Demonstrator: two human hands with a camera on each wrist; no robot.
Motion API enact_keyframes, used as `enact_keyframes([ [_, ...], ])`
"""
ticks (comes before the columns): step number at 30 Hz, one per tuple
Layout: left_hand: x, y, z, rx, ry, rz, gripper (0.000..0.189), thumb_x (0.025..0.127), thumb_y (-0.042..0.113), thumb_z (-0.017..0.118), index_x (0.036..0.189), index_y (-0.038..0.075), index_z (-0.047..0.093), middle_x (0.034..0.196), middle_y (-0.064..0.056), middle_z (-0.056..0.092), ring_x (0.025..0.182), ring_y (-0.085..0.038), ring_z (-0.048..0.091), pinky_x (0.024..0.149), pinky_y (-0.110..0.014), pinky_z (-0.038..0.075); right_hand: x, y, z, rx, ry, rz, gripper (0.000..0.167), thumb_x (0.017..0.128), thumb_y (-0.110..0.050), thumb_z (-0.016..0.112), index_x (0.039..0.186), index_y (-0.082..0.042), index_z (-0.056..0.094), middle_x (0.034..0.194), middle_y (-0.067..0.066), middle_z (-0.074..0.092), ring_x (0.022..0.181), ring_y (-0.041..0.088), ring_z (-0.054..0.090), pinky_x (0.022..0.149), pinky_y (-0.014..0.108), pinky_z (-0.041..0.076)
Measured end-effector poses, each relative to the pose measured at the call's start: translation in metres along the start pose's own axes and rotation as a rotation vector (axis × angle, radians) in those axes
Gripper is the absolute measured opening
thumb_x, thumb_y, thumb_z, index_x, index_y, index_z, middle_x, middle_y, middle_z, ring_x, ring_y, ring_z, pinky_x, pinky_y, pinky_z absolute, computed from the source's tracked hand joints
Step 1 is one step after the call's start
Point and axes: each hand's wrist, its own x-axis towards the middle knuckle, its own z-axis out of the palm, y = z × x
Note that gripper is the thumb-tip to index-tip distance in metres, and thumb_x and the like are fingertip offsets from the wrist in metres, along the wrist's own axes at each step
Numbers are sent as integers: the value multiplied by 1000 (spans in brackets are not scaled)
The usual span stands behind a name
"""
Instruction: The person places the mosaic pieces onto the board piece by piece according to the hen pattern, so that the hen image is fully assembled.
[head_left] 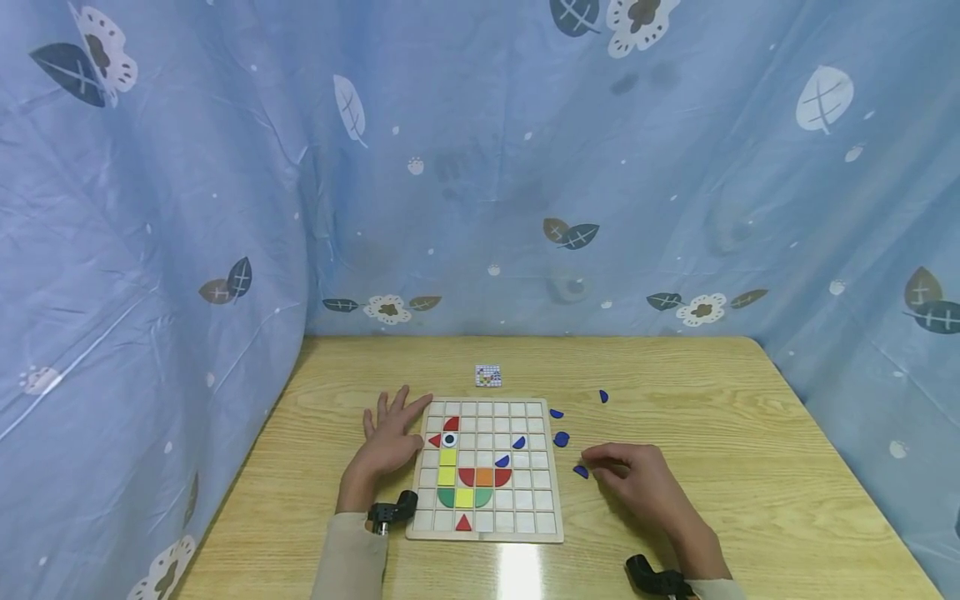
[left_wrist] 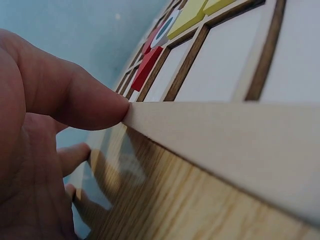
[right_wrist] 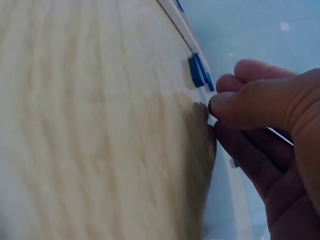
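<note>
A square wooden grid board (head_left: 505, 535) lies on the table with coloured pieces set in a bird-like figure. My left hand (head_left: 390, 447) is spread at its left side, the thumb (left_wrist: 100, 102) touching the board's edge. Two blue pieces, an upper one (head_left: 519, 442) and a lower one (head_left: 502, 460), lie on the board's right half. My right hand (head_left: 637, 481) hovers low over the table right of the board, fingers bent, thumb and forefinger apart in the head view. Close by its fingertips lies a blue half-round piece (head_left: 581, 472). More blue pieces (right_wrist: 197, 72) show beyond the right thumb.
A small pattern card (head_left: 488, 376) lies behind the board. Loose blue pieces lie right of the board: a rounder one (head_left: 562, 439), a half-round (head_left: 556, 413) and another farther back (head_left: 603, 396). A blue patterned curtain (head_left: 480, 167) surrounds the wooden table (head_left: 750, 433).
</note>
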Motion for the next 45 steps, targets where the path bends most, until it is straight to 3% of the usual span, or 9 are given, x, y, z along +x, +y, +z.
enact_keyframes([
  [6, 1, -2, 1, 6, -3, -3, 84, 84, 3, 58, 166, 15, 50, 183, -25, 12, 167, -54, -13, 125, -77, -18, 4, -1, 9, -34, 25, -100, 33, 85, 11, 83, 111, -9, 85, 111, 2, 85, 103, 11, 80, 88, 27, 65],
  [12, 2, -4, 2, 8, -7, -13, 84, 84, 3, 59, 166, 16, 50, 183, -24, 12, 168, -53, -13, 125, -76, -18, 10, -8, 17, -104, -8, -152, 38, 84, 7, 85, 114, -15, 85, 112, -5, 85, 109, 15, 80, 95, 38, 65],
  [19, 2, -4, 2, 4, -2, -11, 84, 84, 3, 59, 166, 16, 50, 183, -24, 12, 168, -53, -13, 125, -76, -19, 12, -13, 21, -84, -64, -146, 37, 86, 6, 83, 114, -18, 86, 113, -4, 85, 111, 17, 80, 96, 39, 65],
  [26, 2, -5, 3, -4, -6, -10, 84, 84, 3, 59, 167, 16, 49, 183, -23, 11, 168, -52, -14, 125, -76, -19, 4, -9, 17, -150, -1, -140, 38, 83, 6, 86, 112, -19, 86, 110, -9, 84, 108, 13, 79, 95, 38, 65],
  [35, 2, -2, 1, -6, -11, -11, 83, 85, 3, 59, 167, 16, 48, 184, -23, 10, 168, -52, -14, 125, -75, -19, -7, -7, 10, -125, 60, -160, 38, 80, 10, 87, 109, -13, 85, 106, -8, 85, 102, 11, 80, 90, 34, 66],
  [45, 1, -3, 0, -12, -6, -4, 83, 85, 3, 59, 166, 15, 49, 183, -24, 10, 167, -53, -14, 124, -76, -19, -1, -6, 14, -107, 1, -170, 34, 83, 8, 85, 101, -21, 85, 101, -11, 84, 99, 7, 79, 89, 32, 65],
])
